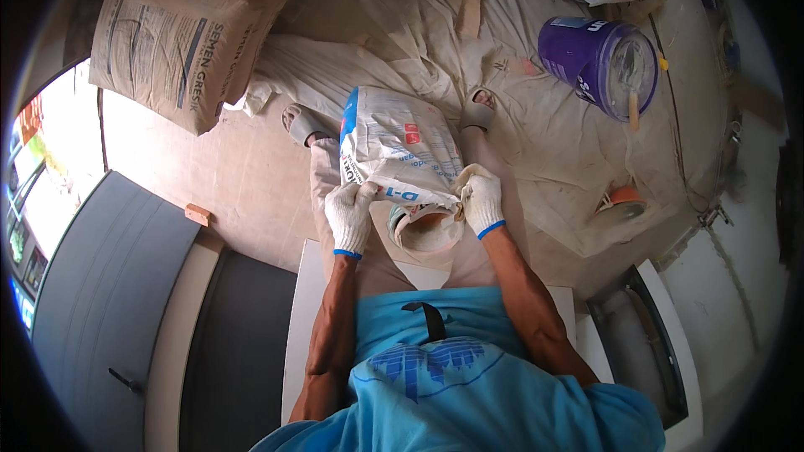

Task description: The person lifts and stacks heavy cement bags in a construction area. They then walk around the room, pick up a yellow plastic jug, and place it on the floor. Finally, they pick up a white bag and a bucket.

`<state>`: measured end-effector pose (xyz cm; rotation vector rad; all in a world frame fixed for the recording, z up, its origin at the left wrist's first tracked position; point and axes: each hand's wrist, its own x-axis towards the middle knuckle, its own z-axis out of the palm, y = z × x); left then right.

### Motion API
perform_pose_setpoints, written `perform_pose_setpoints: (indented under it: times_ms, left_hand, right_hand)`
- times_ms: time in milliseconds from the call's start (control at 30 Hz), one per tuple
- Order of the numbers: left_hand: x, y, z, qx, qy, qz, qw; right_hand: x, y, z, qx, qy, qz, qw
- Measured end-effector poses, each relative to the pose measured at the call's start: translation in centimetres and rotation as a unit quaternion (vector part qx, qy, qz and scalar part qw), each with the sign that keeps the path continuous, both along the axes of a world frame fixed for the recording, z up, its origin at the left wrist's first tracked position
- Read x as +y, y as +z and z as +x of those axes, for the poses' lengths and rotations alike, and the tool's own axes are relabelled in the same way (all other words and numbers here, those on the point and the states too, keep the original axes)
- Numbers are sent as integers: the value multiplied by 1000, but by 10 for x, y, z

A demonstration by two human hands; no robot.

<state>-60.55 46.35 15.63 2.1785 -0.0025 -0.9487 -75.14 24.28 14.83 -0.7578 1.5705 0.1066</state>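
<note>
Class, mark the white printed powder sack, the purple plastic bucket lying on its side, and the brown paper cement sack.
White printed powder sack (394,138), head view, printed front.
Purple plastic bucket (578,50), head view, side wall.
Brown paper cement sack (167,42), head view, broad face.

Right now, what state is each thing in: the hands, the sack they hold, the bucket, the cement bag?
Left hand: gloved, grip shut on white sack's mouth.
Right hand: gloved, grip shut on the same mouth.
White sack: open, tilted over small tub.
Small tub: under sack's mouth, contents hidden.
Purple bucket: on its side, stick at its mouth.
Cement bag: closed, lying flat.
</note>
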Motion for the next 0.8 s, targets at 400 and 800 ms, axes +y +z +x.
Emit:
perform_pose_setpoints:
  times_ms: [400,800]
  left_hand:
    - [-9,-41,19,10,86,-40,995]
    - [3,-23,26,122,-7,-23,992]
  right_hand:
    - [-3,-37,5,-183,-18,-10,983]
    - [5,-55,-4,-180,-336,25,924]
